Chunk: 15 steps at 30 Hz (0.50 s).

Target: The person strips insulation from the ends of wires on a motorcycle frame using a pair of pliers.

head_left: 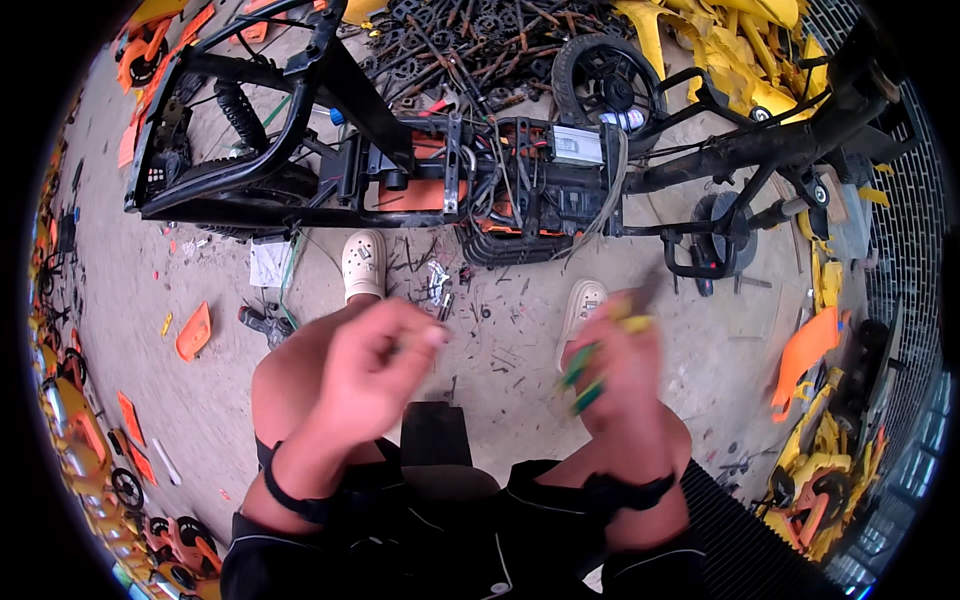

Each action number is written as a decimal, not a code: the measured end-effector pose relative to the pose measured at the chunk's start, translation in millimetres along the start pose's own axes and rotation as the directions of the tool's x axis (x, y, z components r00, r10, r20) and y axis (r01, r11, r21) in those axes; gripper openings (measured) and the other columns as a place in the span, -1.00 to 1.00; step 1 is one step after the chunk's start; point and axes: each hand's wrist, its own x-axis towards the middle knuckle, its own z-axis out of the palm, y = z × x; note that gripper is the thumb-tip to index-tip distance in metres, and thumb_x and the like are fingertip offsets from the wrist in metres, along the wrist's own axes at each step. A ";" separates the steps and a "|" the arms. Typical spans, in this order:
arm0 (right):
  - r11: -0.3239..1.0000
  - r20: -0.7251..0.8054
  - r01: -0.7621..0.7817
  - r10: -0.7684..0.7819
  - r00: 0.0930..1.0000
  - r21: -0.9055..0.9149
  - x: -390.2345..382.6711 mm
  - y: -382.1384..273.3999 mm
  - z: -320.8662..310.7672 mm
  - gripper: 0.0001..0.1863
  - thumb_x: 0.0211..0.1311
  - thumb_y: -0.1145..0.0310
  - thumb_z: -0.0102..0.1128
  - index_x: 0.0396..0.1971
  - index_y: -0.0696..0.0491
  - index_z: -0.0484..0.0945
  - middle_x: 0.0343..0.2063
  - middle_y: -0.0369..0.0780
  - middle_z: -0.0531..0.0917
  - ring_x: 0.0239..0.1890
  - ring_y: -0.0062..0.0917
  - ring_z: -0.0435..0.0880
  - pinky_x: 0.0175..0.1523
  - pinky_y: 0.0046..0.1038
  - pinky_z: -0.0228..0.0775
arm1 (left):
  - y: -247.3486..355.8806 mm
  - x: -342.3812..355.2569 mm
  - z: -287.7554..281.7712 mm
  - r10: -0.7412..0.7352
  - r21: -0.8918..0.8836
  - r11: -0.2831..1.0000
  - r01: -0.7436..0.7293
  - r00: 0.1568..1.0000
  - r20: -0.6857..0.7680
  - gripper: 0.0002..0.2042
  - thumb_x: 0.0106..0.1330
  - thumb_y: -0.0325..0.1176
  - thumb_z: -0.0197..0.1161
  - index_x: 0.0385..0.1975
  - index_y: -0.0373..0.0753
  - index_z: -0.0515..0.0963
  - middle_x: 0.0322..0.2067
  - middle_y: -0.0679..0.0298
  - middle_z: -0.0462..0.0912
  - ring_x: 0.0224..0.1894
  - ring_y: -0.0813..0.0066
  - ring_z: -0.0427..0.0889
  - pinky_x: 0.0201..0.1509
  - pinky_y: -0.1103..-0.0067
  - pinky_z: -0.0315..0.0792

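Note:
My left hand [376, 372] is raised over my left leg, fingers curled, with whatever they hold too small and blurred to name. A tool with green-yellow handles and a dark head, apparently pliers [582, 378], is gripped in my right hand [625, 370], smeared by motion above my right leg. Beyond both hands a black vehicle frame [660, 175] lies across the floor, with a silver box [576, 145], cables and orange panels [408, 197] at its middle. Neither hand visibly touches the frame.
Rusty metal parts [450, 45] and a tyre [570, 70] lie behind the frame. Yellow panels [740, 60] fill the back right; orange pieces [805, 355] lie at both sides. My feet stand on concrete [500, 340] strewn with scraps. A black block [432, 432] sits between my legs.

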 end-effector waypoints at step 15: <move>0.558 0.485 0.404 -0.002 0.874 -0.725 -25.4 -7.0 29.2 -0.73 0.27 0.59 0.22 -0.04 0.10 0.54 -0.26 -0.11 0.75 -0.28 -0.30 0.76 -0.19 -0.39 0.52 | -11.2 10.3 -3.0 0.145 0.027 0.989 -0.147 0.987 0.068 -0.90 0.56 -0.42 0.22 -0.14 -0.32 0.56 -0.49 0.53 0.45 -0.42 0.80 0.31 -0.32 0.72 0.28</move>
